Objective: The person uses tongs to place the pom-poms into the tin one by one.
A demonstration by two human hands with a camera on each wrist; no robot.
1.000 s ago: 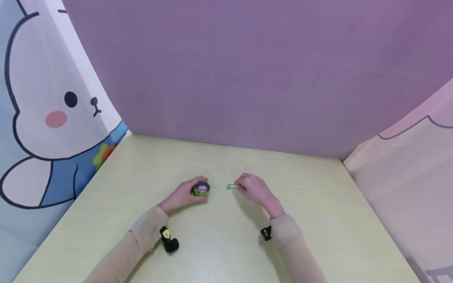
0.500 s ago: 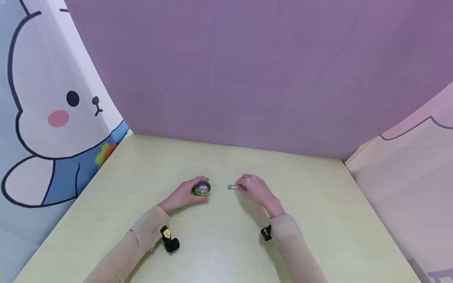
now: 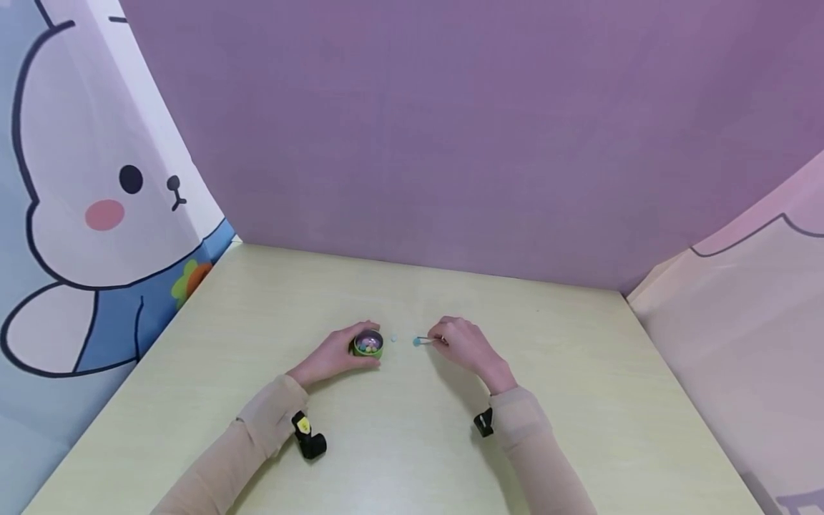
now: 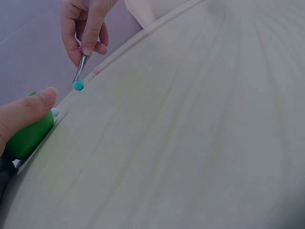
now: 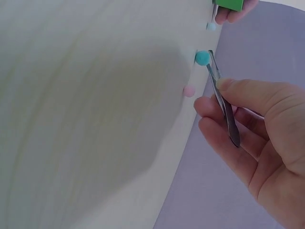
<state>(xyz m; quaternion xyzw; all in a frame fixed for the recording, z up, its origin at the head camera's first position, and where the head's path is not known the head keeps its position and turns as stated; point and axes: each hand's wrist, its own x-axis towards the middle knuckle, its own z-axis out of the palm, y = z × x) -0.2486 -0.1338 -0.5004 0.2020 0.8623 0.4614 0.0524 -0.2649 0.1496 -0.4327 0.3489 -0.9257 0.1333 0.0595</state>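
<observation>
My left hand (image 3: 337, 350) grips a small green tin (image 3: 368, 352), open at the top, with several coloured little balls in it. Metal tweezers (image 5: 230, 117) are pinched between the thumb and fingers of my right hand (image 3: 465, 348). Their tips stand apart at the edge of a teal ball (image 5: 202, 57), which looks like a pom-pom and sits on the table. Between tin and teal ball lies a pale blue ball (image 3: 394, 338). A pink ball (image 5: 189, 91) lies close to the right hand in the right wrist view; the head view does not show it.
The pale wooden table (image 3: 386, 443) ends at a purple backdrop (image 3: 412, 143) behind the hands. Printed cloth with a cartoon animal (image 3: 96, 164) hangs at the left side. A pinkish cloth (image 3: 740, 343) borders the right.
The head view has shifted very slightly. Both hands, the tin, the tweezers and the balls keep nearly the same places.
</observation>
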